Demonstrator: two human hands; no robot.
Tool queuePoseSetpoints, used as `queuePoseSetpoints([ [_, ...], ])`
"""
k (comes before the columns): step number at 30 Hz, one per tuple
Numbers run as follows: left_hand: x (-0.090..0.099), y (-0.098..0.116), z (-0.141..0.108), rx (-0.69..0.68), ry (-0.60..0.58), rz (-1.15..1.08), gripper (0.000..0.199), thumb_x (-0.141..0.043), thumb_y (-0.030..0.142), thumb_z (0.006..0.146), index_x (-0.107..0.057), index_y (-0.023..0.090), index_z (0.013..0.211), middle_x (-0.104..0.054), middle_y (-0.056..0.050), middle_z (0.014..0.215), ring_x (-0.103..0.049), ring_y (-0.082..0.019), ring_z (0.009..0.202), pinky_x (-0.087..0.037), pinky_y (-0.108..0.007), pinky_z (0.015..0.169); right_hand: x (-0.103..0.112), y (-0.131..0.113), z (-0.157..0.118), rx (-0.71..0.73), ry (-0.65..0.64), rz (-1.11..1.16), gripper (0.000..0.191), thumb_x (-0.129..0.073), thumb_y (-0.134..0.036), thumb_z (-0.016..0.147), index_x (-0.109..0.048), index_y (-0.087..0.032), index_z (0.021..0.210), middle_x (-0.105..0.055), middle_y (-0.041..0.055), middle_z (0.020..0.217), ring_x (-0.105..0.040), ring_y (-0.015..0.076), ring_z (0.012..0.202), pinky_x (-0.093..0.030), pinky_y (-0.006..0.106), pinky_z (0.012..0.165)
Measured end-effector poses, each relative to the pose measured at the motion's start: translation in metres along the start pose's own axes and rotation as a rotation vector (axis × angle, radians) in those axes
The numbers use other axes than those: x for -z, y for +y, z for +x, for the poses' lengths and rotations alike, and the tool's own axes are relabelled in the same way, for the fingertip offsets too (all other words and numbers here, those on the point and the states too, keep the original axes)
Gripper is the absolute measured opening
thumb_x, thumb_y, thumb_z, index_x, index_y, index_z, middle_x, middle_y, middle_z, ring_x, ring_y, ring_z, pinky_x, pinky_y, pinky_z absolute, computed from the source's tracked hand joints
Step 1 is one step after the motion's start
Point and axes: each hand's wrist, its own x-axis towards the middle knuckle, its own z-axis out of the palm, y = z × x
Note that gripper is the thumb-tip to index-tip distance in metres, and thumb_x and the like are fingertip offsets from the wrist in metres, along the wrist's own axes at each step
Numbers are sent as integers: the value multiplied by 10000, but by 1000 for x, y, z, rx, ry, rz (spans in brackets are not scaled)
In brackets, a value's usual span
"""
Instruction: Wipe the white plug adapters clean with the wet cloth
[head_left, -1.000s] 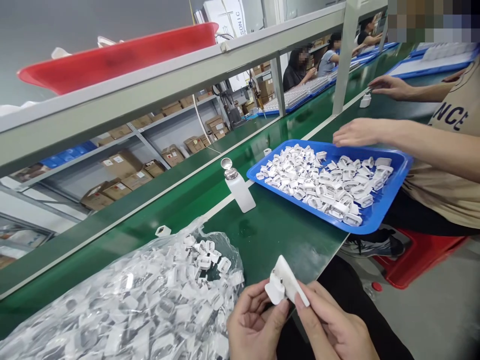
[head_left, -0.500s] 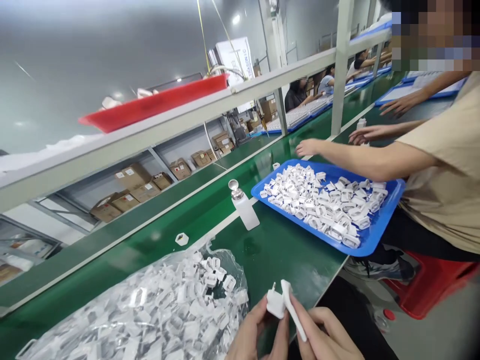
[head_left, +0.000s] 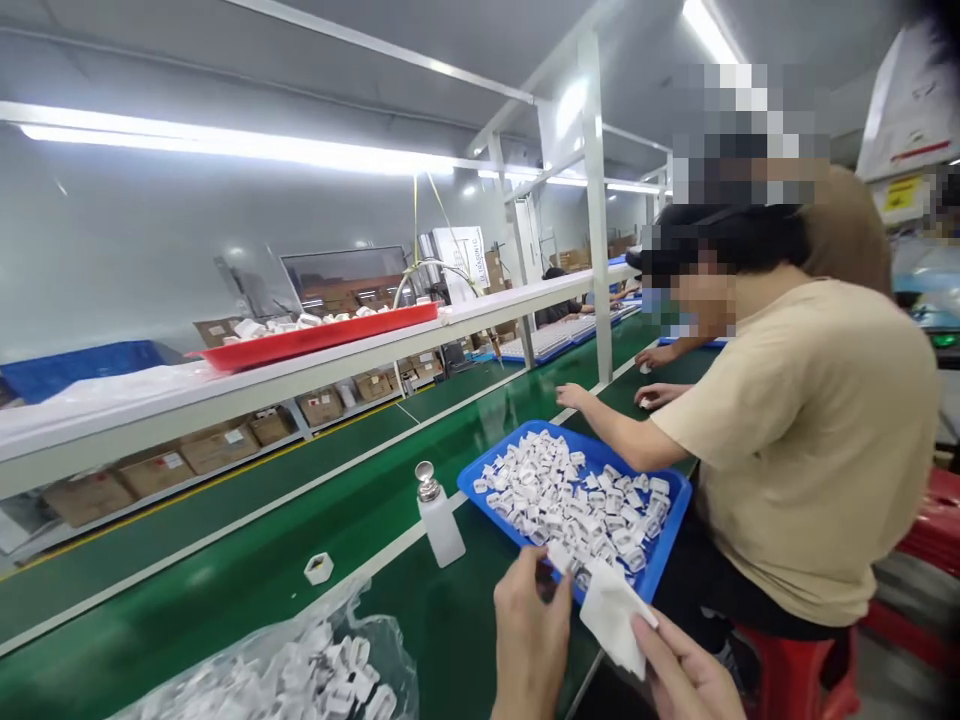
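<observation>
- Green work surface runs along a factory line under strip lights, with the person's two hands low at its near edge.
- Left hand is raised with its back to the camera, fingers curled; a small white plug part peeks out just above its fingertips, so this grip seems closed on that part, though the contact is hidden.
- Right hand pinches a white wipe between thumb and fingers; the wipe reaches up to the plug part and appears to touch it.
- Just beyond both hands sits a blue tray heaped with the same white parts.
- Left of the tray, beyond the left hand, stands a white dispenser bottle with a metal cap.
- Below-left of the left hand lies a clear bag of white parts; a lone white part rests beyond it.
- Right of the tray sits a co-worker in a beige shirt, one hand stretched over the tray's far end.
</observation>
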Motion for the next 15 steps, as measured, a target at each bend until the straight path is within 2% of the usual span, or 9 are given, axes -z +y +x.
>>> queuePoseSetpoints([
  [2, -17, 10, 28, 37, -54, 84, 208, -572, 241, 912, -669, 167, 1081, -747, -115, 983, -722, -259, 892, -568, -336, 778, 8, -17, 4, -62, 27, 120, 516, -899, -522, 604, -827, -136, 939, -809, 133, 908, -757, 334, 924, -625, 386, 811],
  [5, -43, 14, 56, -2, -102, 108, 312, -522, 150, 900, -640, 111, 1185, -722, -171, 1100, -670, -294, 1089, -498, -383, 959, 11, -39, -1, -56, 36, 175, 460, -943, -439, 555, -821, -136, 880, -805, 110, 819, -769, 327, 854, -641, 387, 750],
  [7, -57, 13, 62, -24, -141, 124, 406, -443, 114, 917, -590, 56, 1290, -680, -228, 1214, -614, -320, 1197, -451, -424, 1029, 13, -47, -6, -64, 28, 179, 430, -951, -412, 554, -816, -135, 852, -804, 110, 811, -771, 328, 838, -647, 376, 713],
  [9, -65, 11, 59, -39, -162, 149, 511, -383, 99, 922, -472, -1, 1415, -613, -284, 1314, -548, -366, 1271, -402, -507, 1066, 16, -49, -9, -89, 18, 183, 423, -954, -396, 557, -813, -128, 854, -806, 119, 840, -770, 336, 856, -650, 372, 707],
  [11, -63, 9, 50, -55, -171, 172, 558, -376, 98, 912, -398, -8, 1459, -525, -309, 1414, -480, -400, 1322, -341, -583, 1090, 19, -46, -11, -118, 17, 196, 431, -957, -381, 556, -812, -123, 870, -809, 125, 877, -767, 345, 892, -651, 375, 730],
  [12, -59, 9, 43, -65, -177, 179, 542, -384, 96, 902, -417, 12, 1437, -500, -300, 1438, -464, -398, 1329, -323, -595, 1097, 20, -43, -11, -134, 22, 212, 436, -958, -376, 558, -812, -123, 881, -810, 127, 896, -765, 348, 912, -650, 379, 748],
  [15, -36, 5, 17, -86, -184, 177, 427, -385, 57, 867, -509, 114, 1272, -546, -213, 1368, -511, -320, 1249, -353, -524, 1098, 20, -33, -12, -212, 25, 296, 433, -961, -357, 580, -813, -133, 919, -812, 125, 951, -762, 341, 957, -649, 382, 792],
])
